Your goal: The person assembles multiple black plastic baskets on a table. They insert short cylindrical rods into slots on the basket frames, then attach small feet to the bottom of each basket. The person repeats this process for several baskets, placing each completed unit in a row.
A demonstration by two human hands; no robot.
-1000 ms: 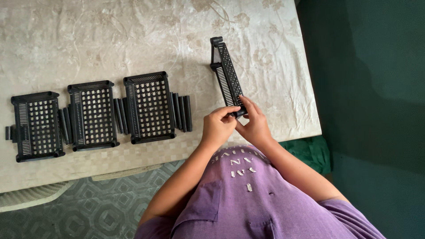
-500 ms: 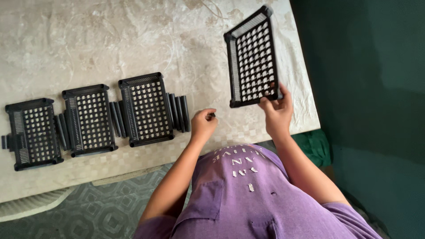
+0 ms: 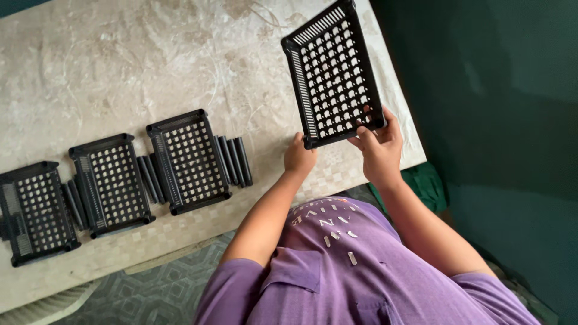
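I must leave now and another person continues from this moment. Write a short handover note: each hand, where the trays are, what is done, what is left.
Right hand: grips the near edge of a black perforated tray, held up over the table's right end.
Left hand: at the tray's near-left corner; whether it grips cannot be told.
On the marble-patterned table: three more black trays in a row, the right tray, the middle tray and the left tray, each with dark rods lying beside it.
Done: three trays laid flat in line.
Left: the lifted tray is not yet on the table.
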